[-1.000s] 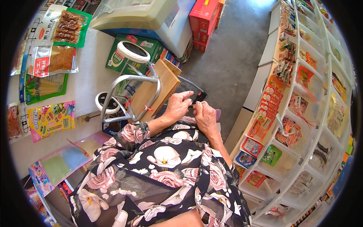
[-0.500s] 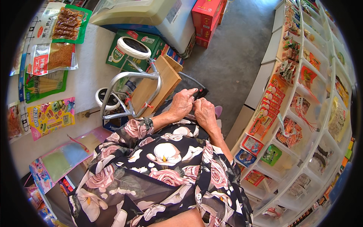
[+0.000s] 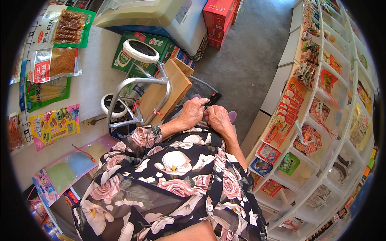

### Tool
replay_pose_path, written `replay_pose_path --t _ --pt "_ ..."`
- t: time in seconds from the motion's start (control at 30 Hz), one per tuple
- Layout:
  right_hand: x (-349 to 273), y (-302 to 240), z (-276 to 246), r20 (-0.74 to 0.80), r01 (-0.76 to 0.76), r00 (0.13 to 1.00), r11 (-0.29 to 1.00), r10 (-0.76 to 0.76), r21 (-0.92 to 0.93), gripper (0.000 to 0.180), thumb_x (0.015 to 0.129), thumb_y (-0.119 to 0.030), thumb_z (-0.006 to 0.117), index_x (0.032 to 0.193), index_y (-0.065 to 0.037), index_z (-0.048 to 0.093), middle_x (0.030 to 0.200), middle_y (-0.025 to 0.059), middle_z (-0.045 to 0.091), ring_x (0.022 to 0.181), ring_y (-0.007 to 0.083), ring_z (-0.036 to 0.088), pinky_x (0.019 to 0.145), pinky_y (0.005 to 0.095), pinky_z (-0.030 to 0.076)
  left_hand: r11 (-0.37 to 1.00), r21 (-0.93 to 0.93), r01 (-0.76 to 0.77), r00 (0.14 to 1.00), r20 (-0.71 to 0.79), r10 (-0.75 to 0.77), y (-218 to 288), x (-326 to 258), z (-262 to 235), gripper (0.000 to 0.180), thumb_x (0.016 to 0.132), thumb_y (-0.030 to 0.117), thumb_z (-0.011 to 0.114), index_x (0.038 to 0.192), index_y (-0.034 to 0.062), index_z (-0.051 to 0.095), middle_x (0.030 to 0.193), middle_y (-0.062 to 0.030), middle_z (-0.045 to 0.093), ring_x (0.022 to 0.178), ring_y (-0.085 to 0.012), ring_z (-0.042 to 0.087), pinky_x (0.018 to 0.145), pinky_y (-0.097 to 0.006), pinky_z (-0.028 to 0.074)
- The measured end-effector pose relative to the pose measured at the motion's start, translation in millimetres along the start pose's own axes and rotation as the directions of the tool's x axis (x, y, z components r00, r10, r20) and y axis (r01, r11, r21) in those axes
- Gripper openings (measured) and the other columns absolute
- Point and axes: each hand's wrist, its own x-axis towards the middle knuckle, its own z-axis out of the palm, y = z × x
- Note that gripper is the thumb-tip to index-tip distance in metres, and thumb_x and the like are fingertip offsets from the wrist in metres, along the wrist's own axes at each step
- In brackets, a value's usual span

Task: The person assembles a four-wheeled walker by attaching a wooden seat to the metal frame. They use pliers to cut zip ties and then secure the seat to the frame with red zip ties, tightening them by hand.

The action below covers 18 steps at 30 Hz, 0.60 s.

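My left hand (image 3: 192, 112) and my right hand (image 3: 219, 119) meet in front of my body, fingertips close together. The left hand is curled, its index finger extended toward the right. Thumb and fingers of the right hand are pinched. Whatever lies between them is too small or hidden to name. Just beyond the fingers is a black handle end (image 3: 213, 99) on a curved grey tube. To the left stands a metal frame (image 3: 138, 80) with white-rimmed wheels (image 3: 140, 51) and a wooden board (image 3: 173, 88) tied on with red strips. Flowered dark fabric (image 3: 177, 164) covers my arms and lap.
Clear bins (image 3: 333, 80) of packaged snacks line the right side. Behind the frame are a green carton (image 3: 161, 42), a chest-like case (image 3: 161, 16) and red boxes (image 3: 217, 18). Snack packets (image 3: 54, 124) hang on the left wall. Grey floor (image 3: 241, 60) runs between.
Both hands stay together with small finger movements; the right hand has shifted slightly. More of the black handle and of the purple shapes beside the hands shows now.
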Motion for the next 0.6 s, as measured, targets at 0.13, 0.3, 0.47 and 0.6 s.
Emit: replay_pose_path --t 0.13,0.3,0.47,0.6 --pt "0 3 1 0.018 0.095 0.995 0.98 -0.093 -0.176 0.015 0.077 -0.012 0.054 0.071 0.001 0.059 0.072 0.0201 0.058 0.068 0.0351 0.059 0.06 0.0442 0.048 0.999 0.015 -0.033 0.999 0.023 0.032 -2 -1 1 0.03 0.078 0.001 0.053 0.106 0.0025 0.064 0.084 -0.0206 0.061 0.079 -0.0345 0.06 0.072 -0.039 0.048" --pt "3 -2 -6 0.039 0.225 0.973 0.906 -0.226 -0.358 0.021 0.085 -0.013 0.047 0.085 0.002 0.061 0.069 0.0131 0.06 0.059 0.0249 0.059 0.057 0.0344 0.048 0.997 -0.081 -0.005 1.0 0.008 0.005 -1 0 2 0.031 0.077 0.003 0.055 0.107 0.001 0.063 0.092 -0.0221 0.062 0.08 -0.0327 0.062 0.074 -0.037 0.048" --pt "-6 -12 -9 0.092 -0.341 0.93 0.739 0.357 0.581 0.028 0.092 -0.024 0.049 0.093 0.001 0.061 0.068 0.0029 0.059 0.054 0.0087 0.053 0.047 0.0224 0.044 0.75 -0.567 0.341 0.935 0.121 -0.334 -6 10 3 0.03 0.084 0.004 0.055 0.112 -0.0069 0.058 0.091 -0.0121 0.066 0.068 -0.0142 0.062 0.059 -0.025 0.051" --pt "-3 -10 3 -0.09 -0.152 0.975 0.905 0.204 0.398 0.024 0.093 -0.02 0.049 0.087 0.001 0.06 0.058 0.0026 0.056 0.047 0.0082 0.051 0.043 0.0238 0.041 0.626 -0.677 0.388 0.913 0.19 -0.36 -17 11 8 0.026 0.083 0.005 0.06 0.108 -0.0042 0.059 0.086 -0.008 0.065 0.065 -0.0118 0.06 0.056 -0.023 0.051"
